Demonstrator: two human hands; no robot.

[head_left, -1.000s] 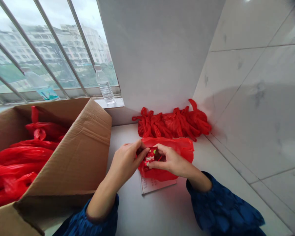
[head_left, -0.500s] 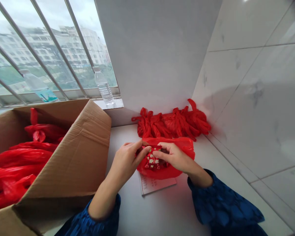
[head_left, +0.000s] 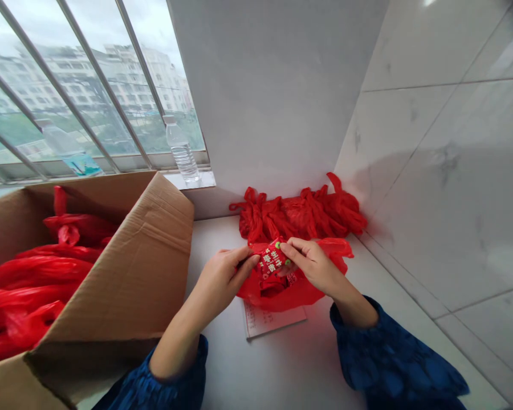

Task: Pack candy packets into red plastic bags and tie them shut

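A small red packet (head_left: 272, 261) with white print is pinched between my left hand (head_left: 224, 278) and my right hand (head_left: 311, 263), each gripping one side of it. The packet sits just above the mouth of an open red plastic bag (head_left: 299, 289) that lies on the white counter (head_left: 282, 364). More red packets show inside the bag below my fingers. A sheet of printed paper (head_left: 270, 320) lies under the bag. Both forearms wear blue sleeves.
A row of tied red bags (head_left: 301, 213) lines the back wall. An open cardboard box (head_left: 123, 273) full of red bags (head_left: 29, 273) stands at the left. Two water bottles (head_left: 180, 149) (head_left: 66, 151) stand on the barred window's sill. A tiled wall closes the right side.
The red packet has come up out of the bag and turned to face me. My right hand has shifted up and right, and the bag's rim has opened wider on the right.
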